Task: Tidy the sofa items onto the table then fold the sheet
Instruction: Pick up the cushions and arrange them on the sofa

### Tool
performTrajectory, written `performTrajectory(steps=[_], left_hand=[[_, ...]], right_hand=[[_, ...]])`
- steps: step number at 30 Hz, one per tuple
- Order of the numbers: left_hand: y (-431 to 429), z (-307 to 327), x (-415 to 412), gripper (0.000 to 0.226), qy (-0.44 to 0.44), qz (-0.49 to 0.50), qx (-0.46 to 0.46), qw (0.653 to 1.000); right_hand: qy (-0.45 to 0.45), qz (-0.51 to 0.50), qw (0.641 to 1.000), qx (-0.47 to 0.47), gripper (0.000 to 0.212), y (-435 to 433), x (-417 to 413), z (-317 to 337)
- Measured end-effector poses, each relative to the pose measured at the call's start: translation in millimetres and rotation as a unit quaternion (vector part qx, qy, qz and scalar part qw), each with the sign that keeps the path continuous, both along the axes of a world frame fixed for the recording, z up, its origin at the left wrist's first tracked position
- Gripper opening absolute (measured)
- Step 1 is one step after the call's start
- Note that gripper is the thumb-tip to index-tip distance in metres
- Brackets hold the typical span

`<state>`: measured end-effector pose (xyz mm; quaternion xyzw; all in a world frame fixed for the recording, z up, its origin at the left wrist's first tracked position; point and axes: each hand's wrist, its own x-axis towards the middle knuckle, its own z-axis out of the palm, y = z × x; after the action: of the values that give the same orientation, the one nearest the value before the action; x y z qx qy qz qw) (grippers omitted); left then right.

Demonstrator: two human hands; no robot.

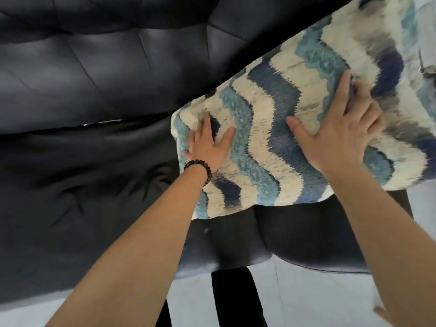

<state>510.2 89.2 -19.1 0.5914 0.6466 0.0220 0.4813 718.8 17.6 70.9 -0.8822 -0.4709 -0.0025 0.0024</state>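
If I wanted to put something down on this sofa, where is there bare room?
The seat left of the cushion lies bare, bordered by the backrest and the front edge. The right end is crowded: the cushion fills it, with the left hand and right hand holding it.

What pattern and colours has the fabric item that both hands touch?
The fabric item has wavy zigzag stripes in cream, teal, navy and grey; head view.
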Motion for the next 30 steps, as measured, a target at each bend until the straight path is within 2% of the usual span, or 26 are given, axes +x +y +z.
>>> performTrajectory(steps=[2,3,5,7,9,11,13,17,18,20,22,24,25,27,29,30], left_hand=[[-1,-11,4,0.06,0.091,-0.02,0.031,0.995],[1,-12,3,0.044,0.108,-0.008,0.048,0.993],[10,-7,-5,0.022,0.065,0.039,0.04,0.996],[13,5,-22,0.013,-0.04,0.104,0.04,0.993],[10,27,-48,0.013,-0.09,0.149,0.122,0.977],[2,46,-82,0.011,-0.093,0.171,0.214,0.957],[-4,59,-127,0.012,-0.071,0.204,0.276,0.937],[6,85,-222,0.003,-0.059,0.275,0.317,0.906],[13,92,-243,0.008,-0.059,0.285,0.329,0.898],[28,103,-282,0.014,-0.047,0.277,0.374,0.884],[43,108,-315,0.009,-0.039,0.265,0.423,0.866],[57,103,-345,0.009,-0.031,0.258,0.456,0.851],[63,96,-357,0.009,-0.028,0.251,0.455,0.854],[73,75,-378,0.012,-0.023,0.229,0.397,0.888],[78,52,-394,0.026,-0.017,0.225,0.278,0.934],[78,42,-401,0.035,-0.013,0.23,0.223,0.947]], right_hand=[[-0.012,0.012,1.0,0.021,0.109,1,-3,-7],[-0.008,0.017,1.0,0.018,0.108,5,-3,-7],[0.023,0.01,1.0,0.009,0.097,15,-5,1],[0.086,-0.019,0.995,0.045,0.079,22,-12,15],[0.167,-0.038,0.979,0.11,0.065,25,-32,30],[0.206,-0.043,0.965,0.157,0.054,22,-62,40],[0.244,-0.028,0.956,0.163,0.053,20,-102,41],[0.341,0.047,0.921,0.183,0.052,31,-195,22],[0.362,0.055,0.909,0.198,0.052,38,-220,16],[0.397,0.051,0.888,0.227,0.049,51,-264,5],[0.425,0.029,0.868,0.256,0.05,67,-301,-6],[0.418,0.042,0.86,0.29,0.053,82,-330,-17],[0.399,0.064,0.866,0.294,0.053,86,-340,-25],[0.36,0.104,0.897,0.235,0.048,91,-352,-46],[0.323,0.093,0.938,0.092,0.036,87,-355,-73],[0.325,0.07,0.943,0.02,0.039,82,-354,-82]])
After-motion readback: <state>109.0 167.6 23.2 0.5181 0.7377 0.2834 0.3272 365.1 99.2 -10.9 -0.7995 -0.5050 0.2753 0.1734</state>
